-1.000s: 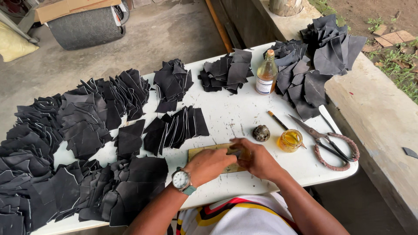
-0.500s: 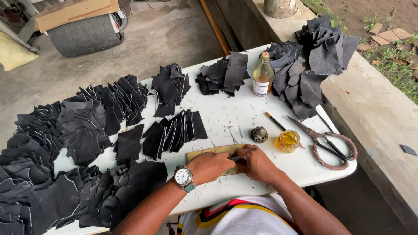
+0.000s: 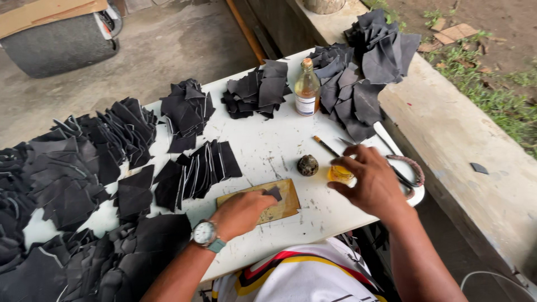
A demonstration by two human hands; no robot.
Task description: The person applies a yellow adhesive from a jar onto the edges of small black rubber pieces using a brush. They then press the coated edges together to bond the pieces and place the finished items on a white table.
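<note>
- While our left hand (image 3: 241, 211) presses a small dark leather piece (image 3: 273, 193) flat on the tan board (image 3: 286, 204), fingers closed over it, our right hand (image 3: 372, 182) hovers half-open and holds nothing.
- Small jar of yellow liquid (image 3: 339, 174): just left of and beneath the right fingers, nearer that hand.
- Brush (image 3: 326, 146): long axis diagonal, running up-left from the jar.
- Scissors (image 3: 404, 168): largely hidden behind the right hand.
- Counter (image 3: 268, 151): near edge cut off by our shirt.
</note>
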